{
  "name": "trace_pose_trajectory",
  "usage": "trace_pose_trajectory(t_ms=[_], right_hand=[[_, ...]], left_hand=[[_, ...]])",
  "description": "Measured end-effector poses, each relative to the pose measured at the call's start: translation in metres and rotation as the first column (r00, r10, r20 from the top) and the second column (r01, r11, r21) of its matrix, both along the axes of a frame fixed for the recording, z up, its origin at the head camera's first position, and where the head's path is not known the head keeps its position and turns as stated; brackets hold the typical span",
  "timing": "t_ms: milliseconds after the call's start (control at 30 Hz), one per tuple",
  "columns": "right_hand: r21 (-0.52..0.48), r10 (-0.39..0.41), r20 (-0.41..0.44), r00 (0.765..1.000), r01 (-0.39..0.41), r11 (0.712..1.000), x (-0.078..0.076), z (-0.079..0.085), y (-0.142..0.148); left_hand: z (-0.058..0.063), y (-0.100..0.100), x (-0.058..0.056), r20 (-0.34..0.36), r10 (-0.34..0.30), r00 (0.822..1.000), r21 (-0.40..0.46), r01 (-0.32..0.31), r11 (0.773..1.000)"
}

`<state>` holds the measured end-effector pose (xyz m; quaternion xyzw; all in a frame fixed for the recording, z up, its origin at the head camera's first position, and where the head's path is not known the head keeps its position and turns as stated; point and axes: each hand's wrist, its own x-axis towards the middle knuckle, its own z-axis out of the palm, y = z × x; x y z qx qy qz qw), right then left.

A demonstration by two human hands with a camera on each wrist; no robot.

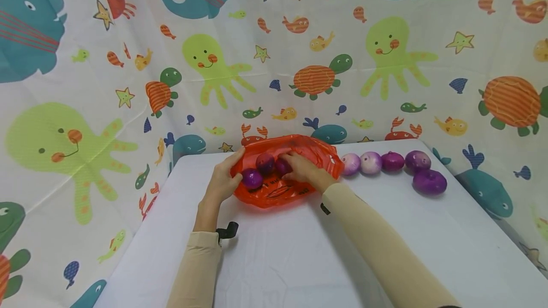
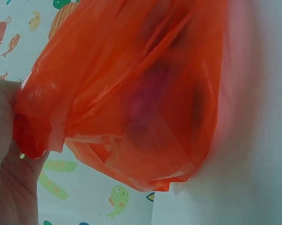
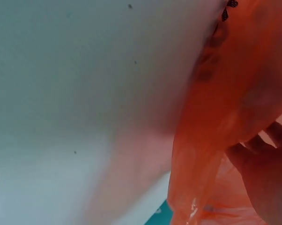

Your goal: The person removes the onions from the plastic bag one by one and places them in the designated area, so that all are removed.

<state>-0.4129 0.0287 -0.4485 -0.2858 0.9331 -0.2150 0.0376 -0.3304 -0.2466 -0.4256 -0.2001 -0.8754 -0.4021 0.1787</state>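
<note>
A red plastic bag lies with its mouth spread on the white table. Three red onions show in it: one at the left, one in the middle and one at the right. My left hand grips the bag's left edge; the left wrist view has the red film pinched between thumb and fingers. Reaching in over the right side, my right hand holds the right-hand onion with its fingers curled over it. In the right wrist view the bag's film hides that onion from the fingers.
Several more red onions stand in a row right of the bag, from a pale one to a dark, flattish one near the table's right edge. A curtain printed with sea animals hangs behind the white table.
</note>
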Motion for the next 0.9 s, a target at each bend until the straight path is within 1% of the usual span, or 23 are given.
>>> trace_pose_trajectory(t_ms=[67,167,400,667,833,900], right_hand=[[-0.011,-0.010,0.012,1.000,0.010,1.000,0.001,-0.001,0.000],[-0.017,-0.010,0.008,1.000,0.010,1.000,0.002,-0.002,0.001],[-0.028,0.026,0.007,1.000,-0.026,0.999,0.003,0.000,0.007],[-0.085,0.020,0.066,0.998,-0.014,0.996,0.004,0.001,0.016],[-0.116,0.012,0.032,0.999,-0.008,0.993,0.006,0.004,0.021],[-0.131,0.010,-0.006,1.000,-0.010,0.991,0.008,0.007,0.023]], left_hand=[[0.000,0.000,0.000,0.006,-0.001,1.000,0.001,0.001,1.000],[-0.001,0.000,0.000,0.010,-0.003,1.000,-0.001,0.003,1.000],[0.000,0.001,0.001,0.009,-0.002,1.000,0.000,0.002,1.000],[-0.002,-0.001,0.000,0.014,0.005,1.000,-0.001,-0.005,1.000],[-0.001,-0.001,0.000,0.000,0.003,1.000,-0.002,-0.003,1.000],[0.000,-0.001,0.001,-0.003,0.003,1.000,-0.003,-0.003,1.000]])
